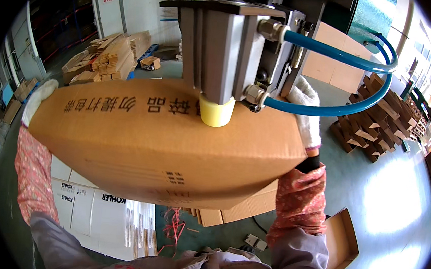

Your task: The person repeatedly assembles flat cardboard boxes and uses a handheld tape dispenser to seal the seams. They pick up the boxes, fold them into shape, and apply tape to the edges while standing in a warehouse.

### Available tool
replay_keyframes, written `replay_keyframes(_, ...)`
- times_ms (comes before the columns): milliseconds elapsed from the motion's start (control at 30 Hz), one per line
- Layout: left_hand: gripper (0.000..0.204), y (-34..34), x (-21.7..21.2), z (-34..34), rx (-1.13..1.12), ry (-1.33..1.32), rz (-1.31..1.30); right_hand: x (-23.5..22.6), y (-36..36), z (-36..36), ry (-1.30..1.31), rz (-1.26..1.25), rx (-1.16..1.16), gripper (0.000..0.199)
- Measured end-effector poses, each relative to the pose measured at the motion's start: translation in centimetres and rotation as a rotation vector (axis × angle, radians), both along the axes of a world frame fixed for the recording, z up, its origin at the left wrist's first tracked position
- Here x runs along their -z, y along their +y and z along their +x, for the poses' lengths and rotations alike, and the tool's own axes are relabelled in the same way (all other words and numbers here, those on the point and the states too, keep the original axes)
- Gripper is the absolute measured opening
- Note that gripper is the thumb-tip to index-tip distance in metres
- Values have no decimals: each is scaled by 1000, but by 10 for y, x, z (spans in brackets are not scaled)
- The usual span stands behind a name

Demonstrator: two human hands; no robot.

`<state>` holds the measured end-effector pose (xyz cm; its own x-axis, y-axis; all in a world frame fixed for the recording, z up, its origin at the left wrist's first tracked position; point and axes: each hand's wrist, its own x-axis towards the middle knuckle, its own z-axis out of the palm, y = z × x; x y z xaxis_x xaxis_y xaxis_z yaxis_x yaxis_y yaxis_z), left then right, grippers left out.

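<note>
Holding one brown cardboard box at chest height, the person grips it at both ends with two white-gloved hands: the left hand clasps the left end, the right hand the right end, fingers curled over the top edge. Both forearms wear pink patterned sleeve covers over a grey jacket. The box sits directly under one grey metal machine head, whose single pale yellow cylindrical tip touches the box's upper face near the middle. Two blue air hoses loop out from fittings on the right side of the head and partly cross in front of the right hand.

Below the box lie white flat printed cartons, some flattened brown cartons and a tangle of red strapping on the green floor. One open brown carton stands at the lower right. Stacks of folded brown cardboard rise behind on the left, and further stacks on the right. The machine head hides the far middle of the room.
</note>
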<state>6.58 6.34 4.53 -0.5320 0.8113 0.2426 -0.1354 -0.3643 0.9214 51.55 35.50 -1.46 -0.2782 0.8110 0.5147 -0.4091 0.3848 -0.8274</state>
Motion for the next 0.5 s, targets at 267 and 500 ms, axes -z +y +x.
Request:
replay_keyframes(267,19,67,-1,-29,-253,-86,-143,14,5,-32,121,0,146,29)
replay_keyframes(500,16,87,45,-131,150,272,-75,23,15,-34,-168,166,530,31)
